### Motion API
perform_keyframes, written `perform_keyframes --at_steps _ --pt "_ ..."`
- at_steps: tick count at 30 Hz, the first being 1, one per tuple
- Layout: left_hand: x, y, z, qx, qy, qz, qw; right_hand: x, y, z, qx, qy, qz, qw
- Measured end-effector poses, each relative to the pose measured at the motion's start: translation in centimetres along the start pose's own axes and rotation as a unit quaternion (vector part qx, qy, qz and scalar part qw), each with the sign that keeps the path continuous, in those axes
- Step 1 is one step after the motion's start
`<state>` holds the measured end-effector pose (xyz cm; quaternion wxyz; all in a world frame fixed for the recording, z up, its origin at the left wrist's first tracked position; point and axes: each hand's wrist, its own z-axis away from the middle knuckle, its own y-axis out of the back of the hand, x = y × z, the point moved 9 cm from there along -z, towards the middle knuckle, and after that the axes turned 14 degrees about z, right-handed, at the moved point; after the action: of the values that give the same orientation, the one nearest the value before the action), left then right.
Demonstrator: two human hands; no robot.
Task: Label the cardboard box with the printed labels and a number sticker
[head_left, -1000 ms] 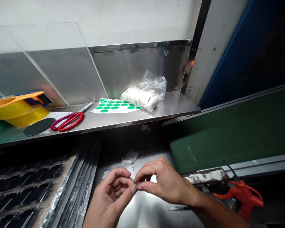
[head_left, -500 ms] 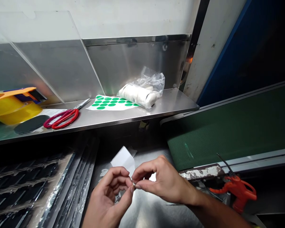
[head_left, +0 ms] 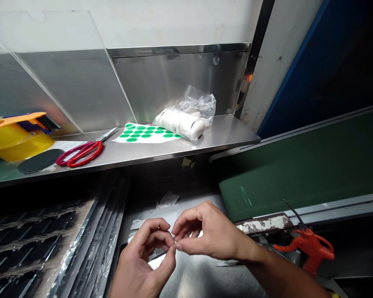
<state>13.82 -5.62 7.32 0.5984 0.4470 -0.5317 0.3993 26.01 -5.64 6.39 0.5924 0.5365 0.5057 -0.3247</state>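
My left hand and my right hand meet low in the middle, over a shiny steel worktop. Both are closed in a pinch, thumb tips and forefingers touching around a tiny pale item I cannot make out. Small white slips of paper lie on the worktop just behind the hands. A white piece shows under my left fingers.
A steel shelf above holds red scissors, a sheet of green round stickers, a clear bag of white items, a yellow-orange tape dispenser. A green conveyor belt runs right. An orange tool lies lower right. Black trays fill the left.
The white slip that stood up behind my left hand half a second ago has dropped flat. Both hands stay pinched together, shifted slightly down.
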Motion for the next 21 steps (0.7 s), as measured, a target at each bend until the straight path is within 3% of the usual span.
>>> perform_keyframes --at_steps 9,12,14,18,21 --pt "0.0 -0.3 -0.1 -0.027 -0.008 -0.021 0.999 1.6 -0.2 -0.5 0.028 -0.04 -0.036 0.998" --pt "-0.6 0.5 -0.7 -0.036 -0.005 -0.041 0.998 3.1 1.0 -0.7 0.064 -0.075 -0.111 0.989" --pt "-1.6 0.7 -1.6 -0.058 -0.004 -0.109 0.992 3.9 2.6 -0.4 0.122 -0.085 -0.131 0.98" --pt "-4.8 0.2 -3.8 -0.123 -0.005 -0.241 0.963 3.1 5.4 0.8 0.25 -0.058 -0.022 0.966" --pt "-7.1 -0.3 -5.1 -0.141 -0.002 -0.255 0.957 -0.4 4.4 1.4 0.307 0.036 0.12 0.943"
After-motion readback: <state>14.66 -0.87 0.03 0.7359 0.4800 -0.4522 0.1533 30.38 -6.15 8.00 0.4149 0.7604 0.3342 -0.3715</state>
